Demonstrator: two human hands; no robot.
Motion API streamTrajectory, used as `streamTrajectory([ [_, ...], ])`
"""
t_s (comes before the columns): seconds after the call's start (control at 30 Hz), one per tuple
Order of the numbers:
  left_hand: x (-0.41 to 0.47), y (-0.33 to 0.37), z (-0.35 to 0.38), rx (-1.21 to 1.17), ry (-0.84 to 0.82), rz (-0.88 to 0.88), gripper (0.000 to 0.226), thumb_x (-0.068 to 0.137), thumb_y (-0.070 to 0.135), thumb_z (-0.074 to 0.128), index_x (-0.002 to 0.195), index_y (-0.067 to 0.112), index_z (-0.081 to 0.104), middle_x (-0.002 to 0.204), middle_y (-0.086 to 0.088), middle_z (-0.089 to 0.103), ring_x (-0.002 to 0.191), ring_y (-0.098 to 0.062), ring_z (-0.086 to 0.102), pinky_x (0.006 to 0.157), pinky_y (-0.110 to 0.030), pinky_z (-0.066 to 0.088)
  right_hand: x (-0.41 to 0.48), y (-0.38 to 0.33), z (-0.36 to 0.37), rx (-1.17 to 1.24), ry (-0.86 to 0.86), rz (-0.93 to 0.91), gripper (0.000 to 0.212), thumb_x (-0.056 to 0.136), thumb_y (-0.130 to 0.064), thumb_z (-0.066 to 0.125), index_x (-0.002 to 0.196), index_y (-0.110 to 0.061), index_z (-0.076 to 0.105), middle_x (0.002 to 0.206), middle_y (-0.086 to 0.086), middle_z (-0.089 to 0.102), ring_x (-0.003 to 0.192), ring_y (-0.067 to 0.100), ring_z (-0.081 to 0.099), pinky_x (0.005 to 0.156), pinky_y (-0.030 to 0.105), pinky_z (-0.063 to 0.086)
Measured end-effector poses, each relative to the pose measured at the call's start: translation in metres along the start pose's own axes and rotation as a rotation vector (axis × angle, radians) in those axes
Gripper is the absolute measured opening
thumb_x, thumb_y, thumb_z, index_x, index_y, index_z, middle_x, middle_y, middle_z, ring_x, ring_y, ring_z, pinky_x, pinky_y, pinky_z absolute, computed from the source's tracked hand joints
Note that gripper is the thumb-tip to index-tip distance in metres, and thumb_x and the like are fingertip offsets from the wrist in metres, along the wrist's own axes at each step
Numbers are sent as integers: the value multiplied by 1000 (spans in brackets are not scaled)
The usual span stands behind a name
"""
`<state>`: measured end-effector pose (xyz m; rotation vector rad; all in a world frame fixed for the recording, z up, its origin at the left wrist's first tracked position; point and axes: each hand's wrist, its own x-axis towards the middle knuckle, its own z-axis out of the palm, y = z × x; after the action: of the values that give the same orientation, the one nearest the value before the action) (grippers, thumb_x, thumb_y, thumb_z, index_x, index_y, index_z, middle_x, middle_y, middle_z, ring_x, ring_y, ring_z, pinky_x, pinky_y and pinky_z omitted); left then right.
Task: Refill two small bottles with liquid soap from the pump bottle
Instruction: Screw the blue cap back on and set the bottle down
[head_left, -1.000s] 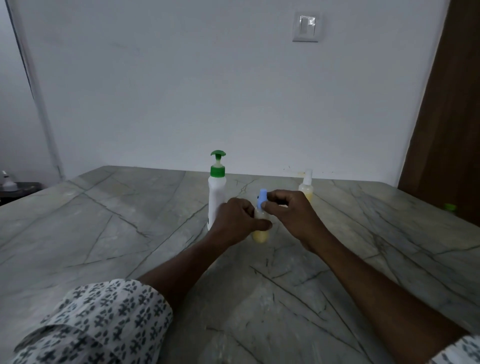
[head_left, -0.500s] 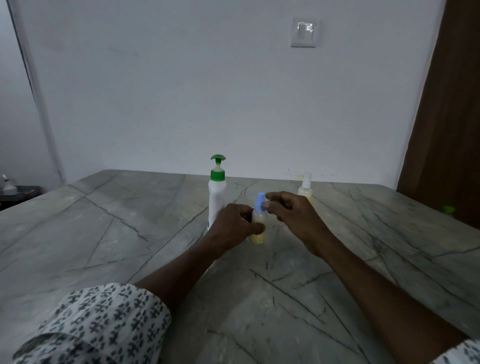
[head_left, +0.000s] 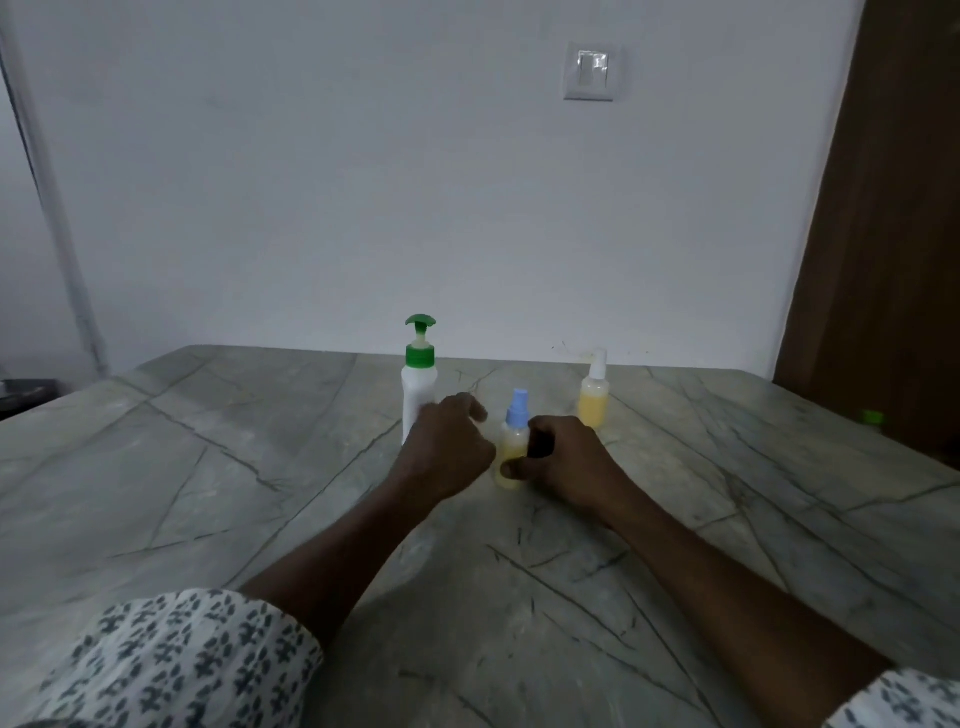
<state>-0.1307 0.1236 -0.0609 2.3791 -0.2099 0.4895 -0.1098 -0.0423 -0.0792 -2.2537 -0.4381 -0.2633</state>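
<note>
The small bottle with the blue spray cap (head_left: 511, 441) is standing upright on the marble table (head_left: 208, 493), about midway across it and between the person's two hands. Its clear body is showing pale yellow liquid nearly up to the shoulder, and the blue cap (head_left: 518, 413) is sitting on its neck. The right hand (head_left: 569, 460) is gripping this bottle from the right, fingers curled round the body and the thumb (head_left: 508, 471) pressing across the lower front.

The left hand (head_left: 444, 449) is hovering just beside the bottle on its left, back turned up, its fingers bent and blurred; I cannot tell whether it is holding or touching anything. It is covering the lower part of the white pump bottle (head_left: 417, 384), which is standing upright just behind it with a green collar and a green pump head; its walls are opaque, so its contents are not showing.

Further back to the right, well apart from the hands, a second small bottle (head_left: 593, 402) with a white spray top is standing upright, with yellow liquid filling most of its body.

A patterned sleeve (head_left: 171, 660) is showing at the near left, and a wall switch (head_left: 589, 73) is sitting high on the white wall.
</note>
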Motion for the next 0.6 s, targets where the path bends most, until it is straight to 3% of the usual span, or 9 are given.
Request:
streamTrajectory([
  [0.07,-4,5,-3,134,81,36,5,89,15,64,86,13,68,78,1,70,60,-9,67,59,-28,60,0,0,-3,26,13,8,29,76,-21,81,75,-28,52,72,-11,55,66,6,52,58,20,34],
  [0.17,-6,6,-5,220,49,60,15,89,18,61,74,18,64,75,2,68,66,-11,65,64,-31,60,4,0,-7,28,45,36,27,77,-17,80,94,-16,59,85,-2,61,78,16,59,62,23,39],
  [0.3,-8,4,-4,268,-51,74,16,89,20,62,73,17,63,82,-1,72,73,-16,69,70,-34,62,30,-4,-12,38,110,61,52,75,-14,81,120,-9,56,104,5,66,94,23,64,78,32,51],
  [0.6,-10,3,1,340,-117,92,15,94,23,56,84,14,63,94,-2,71,84,-17,67,76,-32,60,105,7,9,-11,117,144,68,79,-11,77,137,-6,41,125,15,61,113,30,59,90,34,44],
])
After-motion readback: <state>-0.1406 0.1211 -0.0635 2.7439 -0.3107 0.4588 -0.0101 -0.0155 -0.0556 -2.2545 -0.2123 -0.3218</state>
